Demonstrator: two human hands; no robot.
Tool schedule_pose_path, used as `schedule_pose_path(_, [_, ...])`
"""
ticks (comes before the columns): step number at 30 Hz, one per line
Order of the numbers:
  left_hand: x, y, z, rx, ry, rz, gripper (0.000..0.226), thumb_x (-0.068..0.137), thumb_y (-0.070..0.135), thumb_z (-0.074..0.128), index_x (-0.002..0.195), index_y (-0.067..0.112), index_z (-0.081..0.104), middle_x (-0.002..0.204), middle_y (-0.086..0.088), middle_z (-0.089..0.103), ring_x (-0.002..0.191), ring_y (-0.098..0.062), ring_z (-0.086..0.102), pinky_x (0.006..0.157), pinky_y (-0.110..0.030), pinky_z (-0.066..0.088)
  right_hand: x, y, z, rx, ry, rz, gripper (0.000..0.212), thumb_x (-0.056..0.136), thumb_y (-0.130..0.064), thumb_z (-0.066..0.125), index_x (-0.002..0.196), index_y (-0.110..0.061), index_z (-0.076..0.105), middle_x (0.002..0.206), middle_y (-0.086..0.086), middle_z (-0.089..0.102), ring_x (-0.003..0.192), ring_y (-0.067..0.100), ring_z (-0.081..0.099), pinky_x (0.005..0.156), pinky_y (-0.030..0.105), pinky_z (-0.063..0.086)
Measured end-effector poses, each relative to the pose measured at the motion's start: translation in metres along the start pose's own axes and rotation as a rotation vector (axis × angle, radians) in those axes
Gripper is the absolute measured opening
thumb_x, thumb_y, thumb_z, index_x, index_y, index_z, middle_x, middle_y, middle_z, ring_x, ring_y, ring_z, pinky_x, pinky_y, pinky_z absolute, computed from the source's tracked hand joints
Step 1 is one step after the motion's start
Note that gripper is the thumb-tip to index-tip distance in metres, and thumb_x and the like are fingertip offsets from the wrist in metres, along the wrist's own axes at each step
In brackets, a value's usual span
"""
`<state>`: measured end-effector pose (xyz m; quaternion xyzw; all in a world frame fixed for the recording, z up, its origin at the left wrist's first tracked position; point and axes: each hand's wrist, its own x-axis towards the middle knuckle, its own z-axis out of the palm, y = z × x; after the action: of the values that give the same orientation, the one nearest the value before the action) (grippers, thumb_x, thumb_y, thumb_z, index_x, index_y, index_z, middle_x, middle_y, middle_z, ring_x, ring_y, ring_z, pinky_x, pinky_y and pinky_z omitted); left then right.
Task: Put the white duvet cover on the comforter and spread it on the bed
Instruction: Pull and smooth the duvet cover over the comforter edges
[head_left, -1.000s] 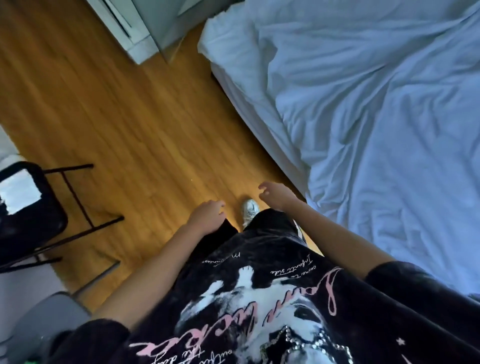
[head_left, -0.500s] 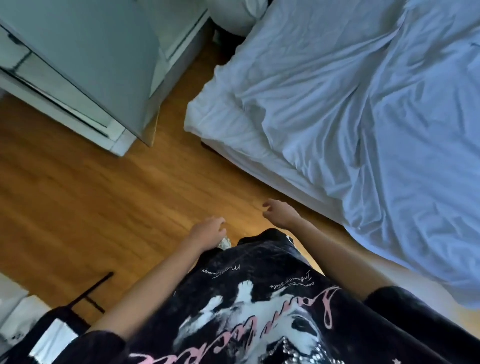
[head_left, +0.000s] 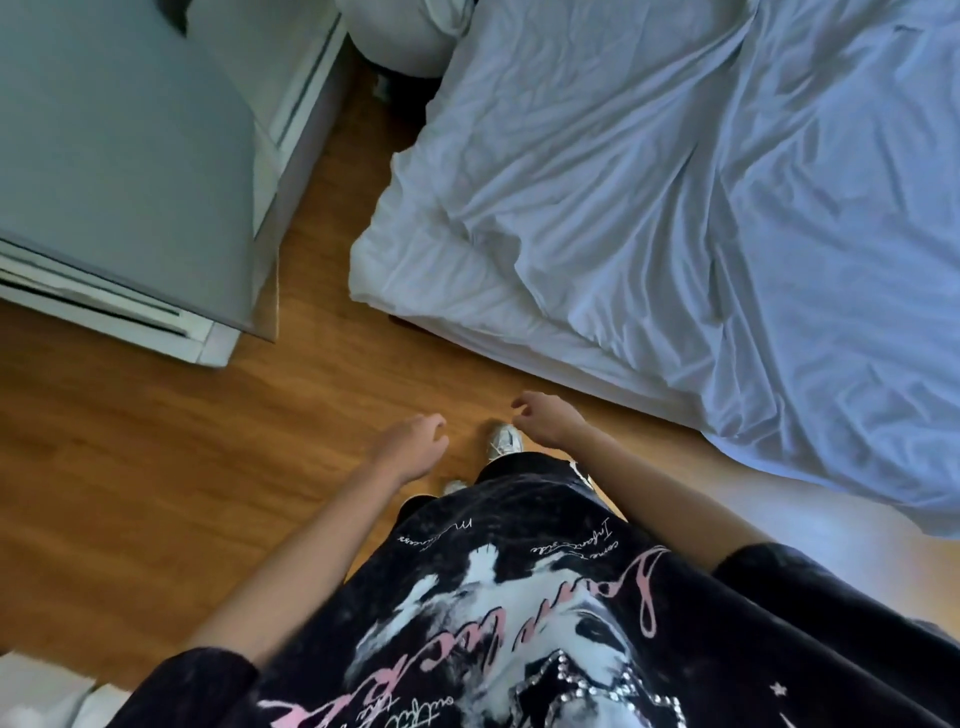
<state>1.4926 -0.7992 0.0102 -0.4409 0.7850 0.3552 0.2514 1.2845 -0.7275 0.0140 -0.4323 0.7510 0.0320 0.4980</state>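
Note:
The white duvet cover (head_left: 675, 197) lies wrinkled across the bed on the right, with its corner hanging over the mattress edge (head_left: 545, 358). I cannot tell whether the comforter is inside it. My left hand (head_left: 413, 449) hangs over the wooden floor with fingers loosely curled and holds nothing. My right hand (head_left: 545, 423) is also empty and relaxed, a short way from the bed's near edge. Neither hand touches the bedding.
A white cabinet (head_left: 130, 171) stands at the upper left, with a narrow strip of wooden floor (head_left: 322, 218) between it and the bed. A white bundle (head_left: 400, 31) sits at the top by the bed's corner. My shoes (head_left: 501, 447) are on the floor below my hands.
The view has swung left and forward along the bed: the cabinet and bed corner now fill more of the frame, and the black chair is gone. Both hands stay empty.

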Motion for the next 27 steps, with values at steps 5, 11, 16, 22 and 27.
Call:
schedule_pose_path(5, [0.018, 0.001, -0.013, 0.011, -0.059, 0.011, 0.040, 0.101, 0.031, 0.040, 0.138, 0.017, 0.048, 0.138, -0.005, 0.053, 0.119, -0.020, 0.055, 0.091, -0.035, 0.049, 0.010, -0.010, -0.012, 0.022, -0.013, 0.022, 0.040, 0.094, -0.020, 0.048, 0.133, -0.016, 0.053, 0.128, 0.007, 0.061, 0.114, 0.026, 0.057, 0.091, 0.033, 0.045])
schedule_pose_path(11, [0.042, -0.004, -0.024, 0.003, -0.081, 0.010, 0.041, 0.099, 0.031, 0.043, 0.137, 0.016, 0.050, 0.137, -0.006, 0.054, 0.121, -0.022, 0.054, 0.096, -0.036, 0.047, 0.027, -0.005, -0.020, 0.050, -0.031, 0.058, 0.039, 0.094, -0.023, 0.048, 0.132, -0.017, 0.053, 0.130, 0.005, 0.060, 0.116, 0.023, 0.056, 0.093, 0.032, 0.043])
schedule_pose_path(16, [0.053, -0.017, -0.032, -0.005, -0.082, 0.002, 0.040, 0.098, 0.032, 0.043, 0.135, 0.018, 0.052, 0.134, -0.006, 0.055, 0.118, -0.022, 0.055, 0.094, -0.034, 0.046, 0.040, -0.008, -0.019, 0.114, 0.005, 0.097, 0.038, 0.094, -0.025, 0.051, 0.131, -0.017, 0.054, 0.133, 0.005, 0.058, 0.120, 0.023, 0.054, 0.094, 0.033, 0.042])
schedule_pose_path(22, [0.055, -0.045, -0.042, -0.056, -0.124, 0.031, 0.030, 0.097, 0.022, 0.048, 0.122, 0.012, 0.059, 0.116, -0.007, 0.063, 0.103, -0.025, 0.060, 0.069, -0.030, 0.039, 0.034, -0.026, 0.007, 0.269, 0.121, 0.227, 0.037, 0.092, -0.019, 0.048, 0.127, -0.013, 0.057, 0.128, 0.007, 0.061, 0.115, 0.024, 0.057, 0.092, 0.033, 0.046])
schedule_pose_path(27, [0.049, -0.083, -0.054, -0.005, -0.165, -0.011, 0.031, 0.096, 0.023, 0.050, 0.123, 0.010, 0.060, 0.119, -0.011, 0.065, 0.104, -0.028, 0.061, 0.086, -0.035, 0.049, 0.021, -0.046, 0.044, 0.212, -0.056, 0.165, 0.035, 0.094, -0.017, 0.050, 0.127, -0.008, 0.059, 0.131, 0.014, 0.058, 0.116, 0.028, 0.056, 0.092, 0.030, 0.043])
